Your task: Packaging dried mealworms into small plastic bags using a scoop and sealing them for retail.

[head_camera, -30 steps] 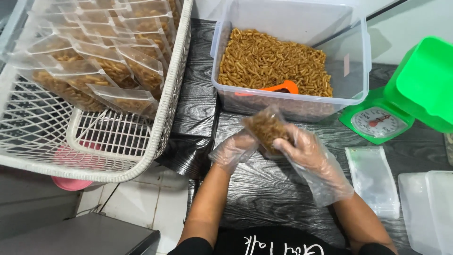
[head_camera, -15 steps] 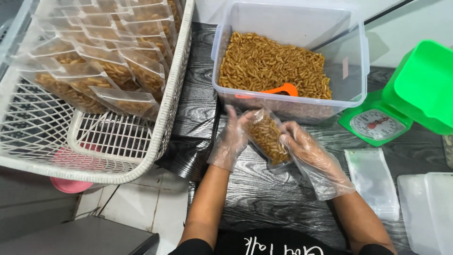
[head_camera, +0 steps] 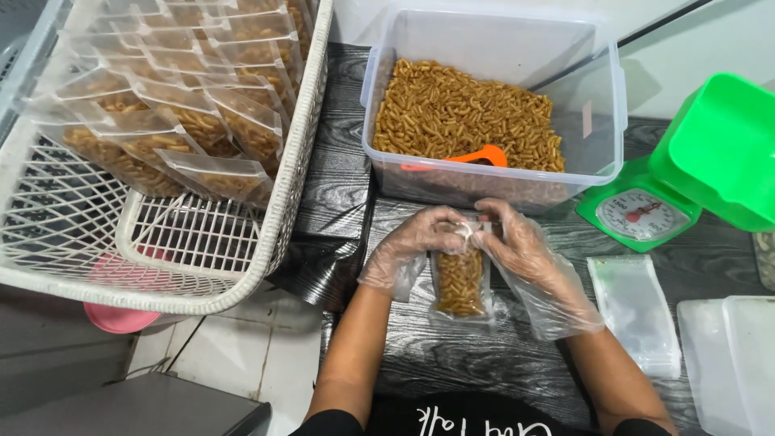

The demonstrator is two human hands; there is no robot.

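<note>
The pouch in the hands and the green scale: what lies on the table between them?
In the head view, only the gloved right hand lies between the pouch and the scale; past the hand, the dark table is bare.

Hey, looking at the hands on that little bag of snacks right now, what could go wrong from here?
1. Both gloved hands, left hand and right hand, pinch the top of the small bag; loose glove plastic might get caught in its top edge.
2. The bag stands upright on the dark table; if it tips unsealed, snacks may spill.
3. The white basket overhangs the table edge and could slide off.
</note>
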